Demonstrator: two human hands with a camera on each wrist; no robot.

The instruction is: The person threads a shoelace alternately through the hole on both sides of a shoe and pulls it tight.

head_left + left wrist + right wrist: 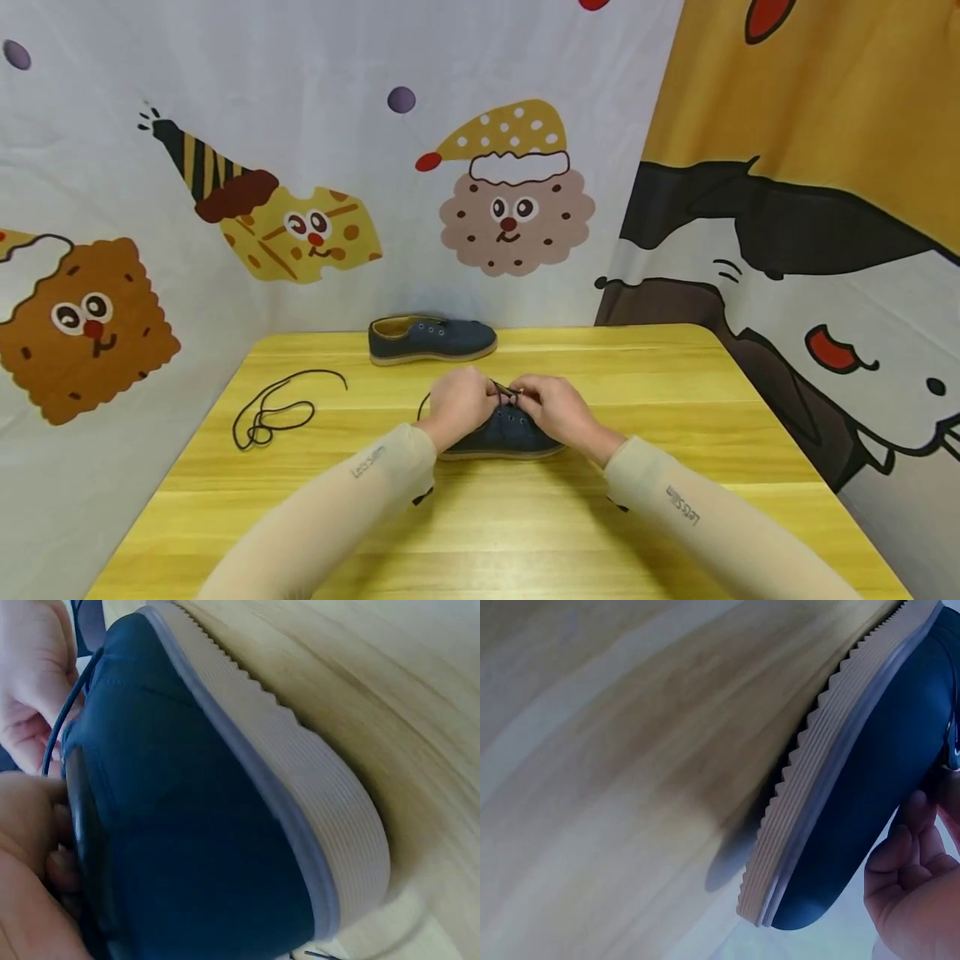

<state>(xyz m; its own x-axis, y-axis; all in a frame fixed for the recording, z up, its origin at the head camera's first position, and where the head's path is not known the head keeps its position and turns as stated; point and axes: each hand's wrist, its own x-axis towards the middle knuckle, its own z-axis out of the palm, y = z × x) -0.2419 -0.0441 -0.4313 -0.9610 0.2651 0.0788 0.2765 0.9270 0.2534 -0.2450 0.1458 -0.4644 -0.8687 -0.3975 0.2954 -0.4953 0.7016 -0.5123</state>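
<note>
A dark blue canvas shoe with a pale ribbed sole sits on the table, its toe toward the right. Over its eyelets, my left hand and right hand come close together with curled fingers. Both pinch a dark shoelace, a short stretch of which spans between them. In the left wrist view a strand of this lace loops up beside the shoe's upper. The right wrist view has my right hand bent against the lacing area. Fingertips are partly hidden.
A second blue shoe stands at the table's back edge, its eyelets showing no lace. Another dark lace lies loosely looped on the left of the wooden table. A printed cloth hangs behind.
</note>
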